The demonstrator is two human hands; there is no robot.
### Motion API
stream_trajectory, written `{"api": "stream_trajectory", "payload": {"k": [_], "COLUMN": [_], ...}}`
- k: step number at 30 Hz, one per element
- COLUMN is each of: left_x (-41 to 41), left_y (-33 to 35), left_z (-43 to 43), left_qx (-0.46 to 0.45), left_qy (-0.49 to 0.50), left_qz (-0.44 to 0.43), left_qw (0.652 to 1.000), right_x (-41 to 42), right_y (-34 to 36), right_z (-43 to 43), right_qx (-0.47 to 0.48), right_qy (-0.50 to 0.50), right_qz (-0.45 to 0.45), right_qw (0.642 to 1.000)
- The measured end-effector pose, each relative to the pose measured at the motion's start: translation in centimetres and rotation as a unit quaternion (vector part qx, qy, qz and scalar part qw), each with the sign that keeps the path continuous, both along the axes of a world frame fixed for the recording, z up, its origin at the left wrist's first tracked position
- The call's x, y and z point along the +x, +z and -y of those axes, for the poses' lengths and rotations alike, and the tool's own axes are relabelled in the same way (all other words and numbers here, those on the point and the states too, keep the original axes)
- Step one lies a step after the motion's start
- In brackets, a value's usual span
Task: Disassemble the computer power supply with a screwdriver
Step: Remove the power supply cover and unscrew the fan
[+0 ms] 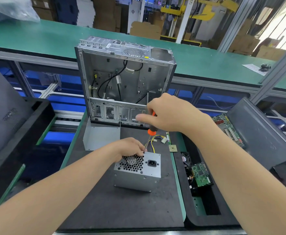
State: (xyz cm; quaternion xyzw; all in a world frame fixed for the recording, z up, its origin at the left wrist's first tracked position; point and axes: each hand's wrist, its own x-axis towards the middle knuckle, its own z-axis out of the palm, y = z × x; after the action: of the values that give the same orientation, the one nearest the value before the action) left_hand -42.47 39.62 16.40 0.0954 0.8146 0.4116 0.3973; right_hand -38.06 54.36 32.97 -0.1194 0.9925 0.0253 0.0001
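A grey metal power supply with a honeycomb fan grille and a black socket stands on the black mat. My left hand rests on its top far edge, fingers curled around the screwdriver's tip there. My right hand grips the orange-and-black handle of the screwdriver, whose shaft slants down to the top of the supply. Yellow and black wires with white plugs trail from behind the unit.
An open, emptied computer case stands upright just behind. A loose metal panel leans at its base. A small chip lies on the mat. Circuit boards fill black trays on the right. A dark tray sits on the left.
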Motion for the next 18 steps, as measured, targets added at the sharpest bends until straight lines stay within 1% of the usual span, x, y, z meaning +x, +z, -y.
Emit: {"api": "stream_trajectory", "payload": {"k": [1,6,11,14,16,18], "left_x": [0.0,0.2,0.4,0.5,0.5,0.6], "left_y": [0.1,0.2,0.0,0.1,0.1,0.2], "left_z": [0.1,0.6,0.7,0.7,0.7,0.7], "left_qx": [0.005,0.035,0.041,0.041,0.039,0.033], "left_qy": [-0.003,-0.027,-0.027,-0.026,-0.026,-0.028], "left_qz": [-0.003,-0.019,-0.033,-0.035,-0.033,-0.037], "left_qw": [1.0,0.999,0.998,0.998,0.998,0.998], "right_x": [-0.1,-0.2,0.1,0.2,0.2,0.1], "right_y": [-0.1,0.2,1.2,1.4,0.9,0.2], "right_z": [0.2,-0.3,-1.0,-1.0,-0.7,-0.4], "right_qx": [0.005,-0.067,-0.111,-0.09,-0.056,-0.019], "right_qy": [-0.007,0.07,0.094,0.111,0.095,0.048], "right_qz": [-0.005,0.027,0.099,0.111,0.074,0.028], "right_qw": [1.0,0.995,0.984,0.984,0.991,0.998]}}
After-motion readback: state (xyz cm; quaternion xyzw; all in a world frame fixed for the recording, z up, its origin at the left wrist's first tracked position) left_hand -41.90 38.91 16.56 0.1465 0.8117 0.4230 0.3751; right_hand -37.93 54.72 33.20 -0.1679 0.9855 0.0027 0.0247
